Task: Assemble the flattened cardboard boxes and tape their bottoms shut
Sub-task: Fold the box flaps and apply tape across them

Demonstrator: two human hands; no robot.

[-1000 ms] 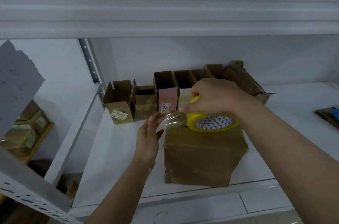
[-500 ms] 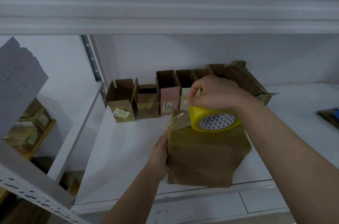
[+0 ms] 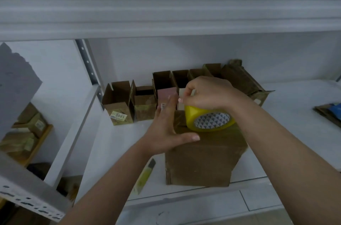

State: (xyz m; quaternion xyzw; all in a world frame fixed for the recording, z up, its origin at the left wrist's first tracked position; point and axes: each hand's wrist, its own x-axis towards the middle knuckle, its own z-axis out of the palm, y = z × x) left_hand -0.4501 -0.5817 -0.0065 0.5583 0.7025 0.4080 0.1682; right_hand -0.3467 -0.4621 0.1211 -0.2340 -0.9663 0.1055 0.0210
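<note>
Your right grip (image 3: 208, 93) curls around the yellow tape roll (image 3: 208, 120) atop the near cardboard box (image 3: 201, 160) on the shelf (image 3: 118, 143), your left grip (image 3: 166, 132) pressing flat-fingered on it, mid-taping; next, likely cut the tape.

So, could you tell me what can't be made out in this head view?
- Box top seam: hidden by left hand and tape roll.
- Tape's free end: behind right hand.
- Pink box label: covered by the left fingers.
- Dark item: cut off at right edge.
</note>
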